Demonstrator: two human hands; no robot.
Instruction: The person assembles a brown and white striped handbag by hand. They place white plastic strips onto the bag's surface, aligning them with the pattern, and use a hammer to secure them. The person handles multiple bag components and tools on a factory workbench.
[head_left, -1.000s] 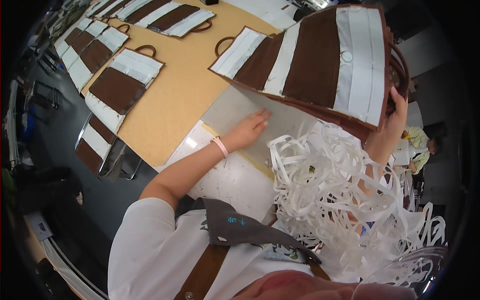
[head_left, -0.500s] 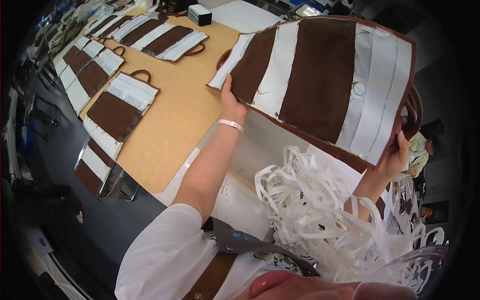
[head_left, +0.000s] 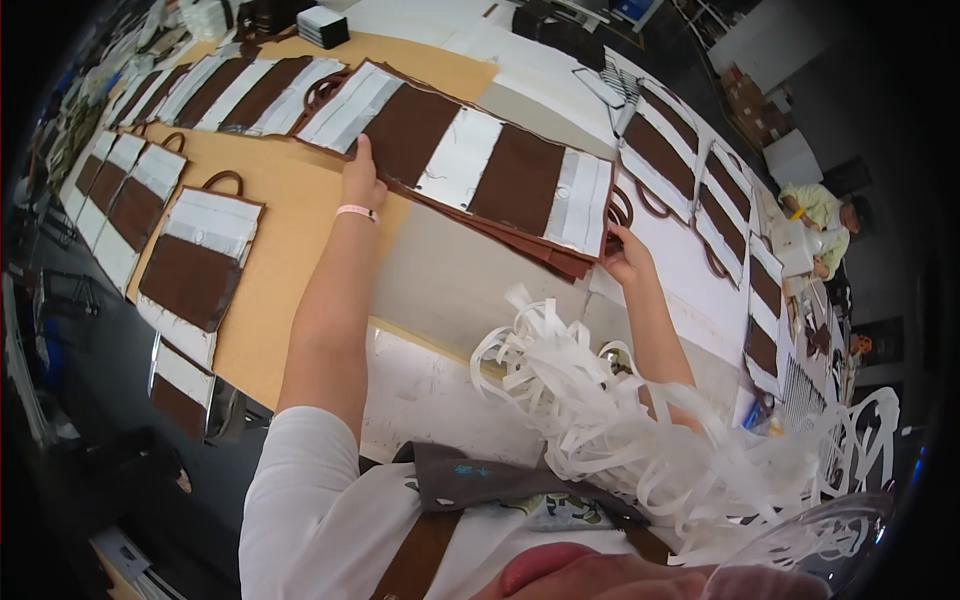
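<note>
A long flat panel (head_left: pixel 470 170) of brown and white stripes lies low over the table, stretched between both my hands. My left hand (head_left: pixel 362 186) grips its left end, with a pink band on the wrist. At the panel's right end my right hand (head_left: pixel 628 262) holds the edge, next to brown loop handles (head_left: pixel 620 210). More brown layers show under the panel's lower edge. A big heap of loose white strips (head_left: pixel 640 430) lies in front of me, covering my right forearm.
More brown and white panels (head_left: pixel 195 255) lie along the tan board (head_left: pixel 290 250) to the left, and others (head_left: pixel 690 170) on the white table to the right. A small box (head_left: pixel 322 26) stands at the back. Another person (head_left: pixel 820 210) sits far right.
The striped panel has come down from a raised, tilted hold to lie low and flat over the table. Both my hands have moved away from me with it.
</note>
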